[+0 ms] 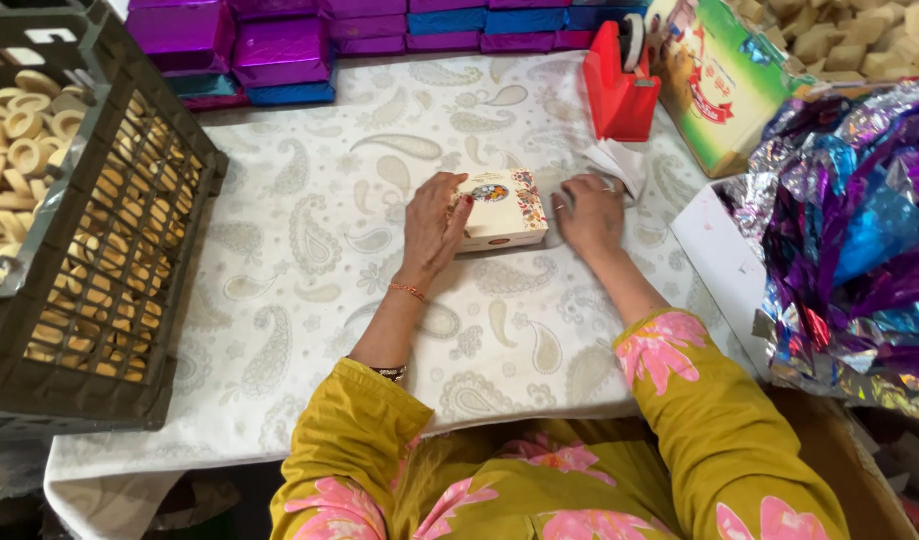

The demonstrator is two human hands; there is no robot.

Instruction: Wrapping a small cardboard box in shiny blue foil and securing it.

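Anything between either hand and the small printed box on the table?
Nothing visible. The left hand rests on the small printed box at its left side; the right hand lies flat on the tablecloth just right of it.

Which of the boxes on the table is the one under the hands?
The small cream box with floral print, between left hand and right hand. The purple and blue foil-wrapped boxes lie stacked along the far edge, untouched.
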